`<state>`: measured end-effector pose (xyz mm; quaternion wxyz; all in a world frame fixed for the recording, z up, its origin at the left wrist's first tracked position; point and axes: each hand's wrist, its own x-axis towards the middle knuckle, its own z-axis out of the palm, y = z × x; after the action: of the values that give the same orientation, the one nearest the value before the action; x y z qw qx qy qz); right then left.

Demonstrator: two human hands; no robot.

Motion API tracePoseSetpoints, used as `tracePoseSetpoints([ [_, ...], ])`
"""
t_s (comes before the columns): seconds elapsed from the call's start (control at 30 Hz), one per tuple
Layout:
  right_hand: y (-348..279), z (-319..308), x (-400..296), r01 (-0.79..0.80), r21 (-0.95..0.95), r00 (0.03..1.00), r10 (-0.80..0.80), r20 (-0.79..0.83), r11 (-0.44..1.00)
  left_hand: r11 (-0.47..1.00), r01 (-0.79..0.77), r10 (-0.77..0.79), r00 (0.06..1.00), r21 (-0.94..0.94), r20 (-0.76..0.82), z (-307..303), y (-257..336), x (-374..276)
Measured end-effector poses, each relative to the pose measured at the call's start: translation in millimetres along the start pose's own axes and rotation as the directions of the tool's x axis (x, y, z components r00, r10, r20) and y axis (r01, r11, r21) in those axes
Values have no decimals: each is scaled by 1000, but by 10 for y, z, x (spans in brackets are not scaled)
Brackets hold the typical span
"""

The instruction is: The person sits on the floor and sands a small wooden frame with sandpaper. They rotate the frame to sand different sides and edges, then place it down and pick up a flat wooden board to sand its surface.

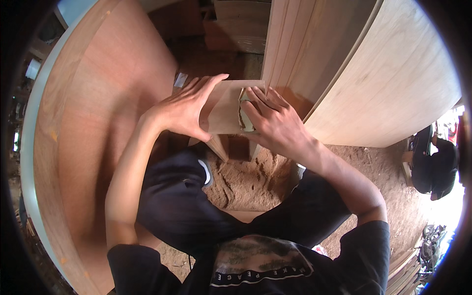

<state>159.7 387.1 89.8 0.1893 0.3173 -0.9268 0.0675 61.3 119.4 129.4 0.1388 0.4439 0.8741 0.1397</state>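
Observation:
A small pale wooden board lies level in front of me, on top of wooden uprights. My left hand spans its left end, the thumb at the near edge and the fingers along the far edge. On the right part of the board, my right hand presses a torn-edged, pale greenish sheet, which looks like sandpaper, flat against the wood. The fingers of that hand cover much of the sheet. The board's right end is partly hidden beneath the same hand.
A large curved-looking wooden panel rises close on my left. To the right stands another big plywood panel beside grooved wooden boards. Sawdust covers the ground between my legs. A person in dark clothes is at the far right.

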Motion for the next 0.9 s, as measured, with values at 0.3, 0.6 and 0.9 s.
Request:
tracePoseSetpoints([
  [0.3, 55, 34, 29, -158, -26, 984, 155, -89, 987, 998, 35, -31, 996, -53, 79, -9, -23, 0],
  [0.6, 40, -386, -94, -270, 289, 962, 242, 131, 918, 999, 34, -34, 999, -11, 34, 56, -40, -31],
  [0.9, -2, -285, -185, -106, 340, 986, 54, 160, 934, 999, -12, 17, 991, -36, 131, 167, 103, -92],
])
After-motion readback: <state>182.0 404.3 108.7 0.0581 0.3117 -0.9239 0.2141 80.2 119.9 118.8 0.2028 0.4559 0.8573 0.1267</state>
